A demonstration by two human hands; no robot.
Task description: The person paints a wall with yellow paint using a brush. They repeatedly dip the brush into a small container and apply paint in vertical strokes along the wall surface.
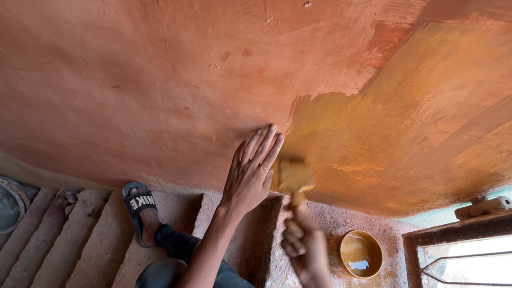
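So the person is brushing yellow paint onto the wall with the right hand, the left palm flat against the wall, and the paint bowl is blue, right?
Not quite: the bowl is yellow. The head view shows the right hand holding the brush and the left hand flat on the wall.

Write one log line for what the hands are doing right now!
left hand: flat on wall | right hand: holds brush at edge of yellow paint patch | bowl of paint: on floor, right
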